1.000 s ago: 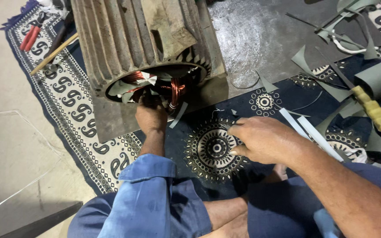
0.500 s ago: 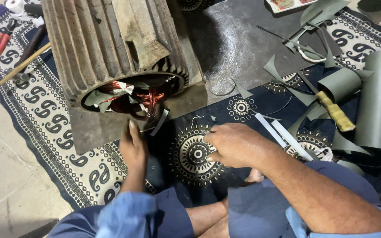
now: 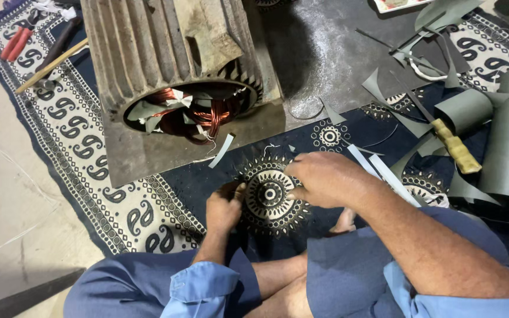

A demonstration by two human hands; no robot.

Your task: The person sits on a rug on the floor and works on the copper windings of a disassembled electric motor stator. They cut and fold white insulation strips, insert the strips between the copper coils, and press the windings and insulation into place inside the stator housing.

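Your left hand [image 3: 224, 207] has left the motor housing [image 3: 172, 76] and its copper windings [image 3: 198, 118], fingers curled empty beside your loosely closed right hand [image 3: 324, 176] over the rug's medallion [image 3: 269, 193].

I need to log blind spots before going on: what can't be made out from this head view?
- Left hand: fingers curl down onto the patterned blue-and-white rug; whether they hold anything is hidden.
- Right hand: its back faces the camera, so the palm side is hidden.
- Copper-wound grey ribbed metal motor housing: top cut off by the frame edge; deep inside lies in shadow.
- Red-handled pliers: too small for detail.
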